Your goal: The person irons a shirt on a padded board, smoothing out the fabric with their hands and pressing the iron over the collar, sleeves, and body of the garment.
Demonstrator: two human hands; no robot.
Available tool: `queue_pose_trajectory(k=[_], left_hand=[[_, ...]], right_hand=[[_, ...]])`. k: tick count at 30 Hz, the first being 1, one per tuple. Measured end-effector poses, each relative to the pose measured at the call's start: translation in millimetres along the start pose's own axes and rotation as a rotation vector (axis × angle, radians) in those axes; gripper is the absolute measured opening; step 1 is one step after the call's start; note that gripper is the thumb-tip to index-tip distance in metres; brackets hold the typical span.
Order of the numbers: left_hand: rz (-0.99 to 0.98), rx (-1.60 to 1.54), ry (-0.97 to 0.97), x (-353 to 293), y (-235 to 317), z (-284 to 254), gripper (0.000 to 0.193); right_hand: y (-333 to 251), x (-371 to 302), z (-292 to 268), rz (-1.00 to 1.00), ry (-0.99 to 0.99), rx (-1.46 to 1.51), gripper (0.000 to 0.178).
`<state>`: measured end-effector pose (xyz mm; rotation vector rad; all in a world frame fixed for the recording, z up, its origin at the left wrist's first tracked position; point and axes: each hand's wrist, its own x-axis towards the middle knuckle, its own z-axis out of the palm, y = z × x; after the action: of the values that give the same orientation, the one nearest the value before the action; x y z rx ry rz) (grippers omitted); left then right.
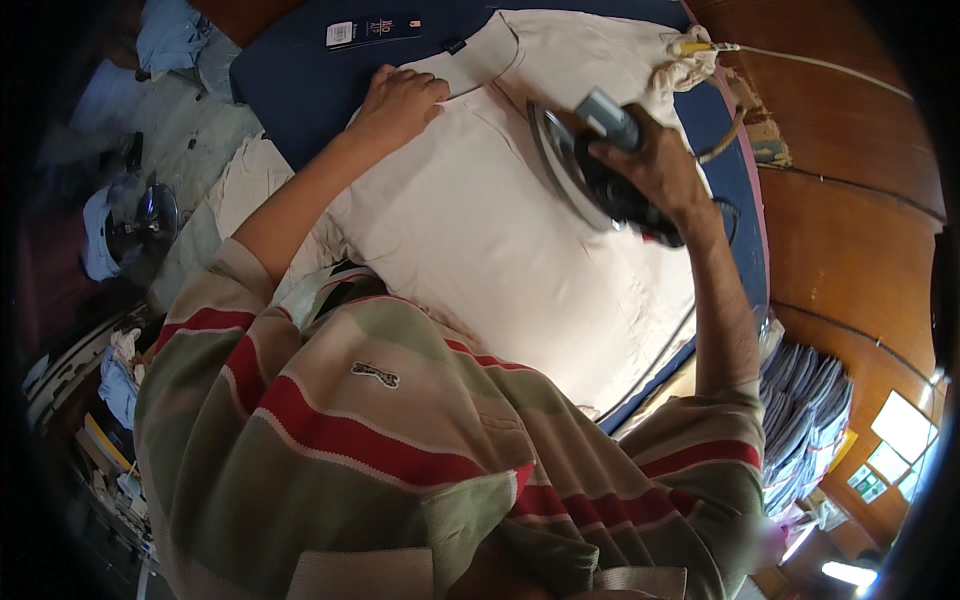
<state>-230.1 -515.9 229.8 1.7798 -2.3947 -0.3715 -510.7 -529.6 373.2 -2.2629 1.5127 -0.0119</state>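
While one upper-centre shirt (pixel 470 230) was touched by the left hand (pixel 400 108), grip unclear, one iron (pixel 608 190) was clasped by the right hand (pixel 660 165).

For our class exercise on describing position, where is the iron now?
In the head view, the iron is in the upper half, right of centre, gripped by the right hand over the cream shirt, below and right of its collar.
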Motion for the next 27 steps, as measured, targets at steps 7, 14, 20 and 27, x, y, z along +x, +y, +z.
queue_pose_trajectory(k=[7,14,20,27], left_hand=[[0.060,-0.083,0.362,7,7,16,0.018],[0.142,-0.134,0.305,32,-3,39,0.019],[0.186,-0.167,0.321,37,-10,34,0.018],[0.162,-0.214,0.328,35,-7,34,0.017]], right_hand=[[8,-81,43,0.331,-0.031,0.102,0.046],[-30,-44,59,0.304,0.054,0.202,0.044],[-62,2,69,0.289,0.146,0.296,0.044],[-58,-27,67,0.393,0.095,0.328,0.047]])
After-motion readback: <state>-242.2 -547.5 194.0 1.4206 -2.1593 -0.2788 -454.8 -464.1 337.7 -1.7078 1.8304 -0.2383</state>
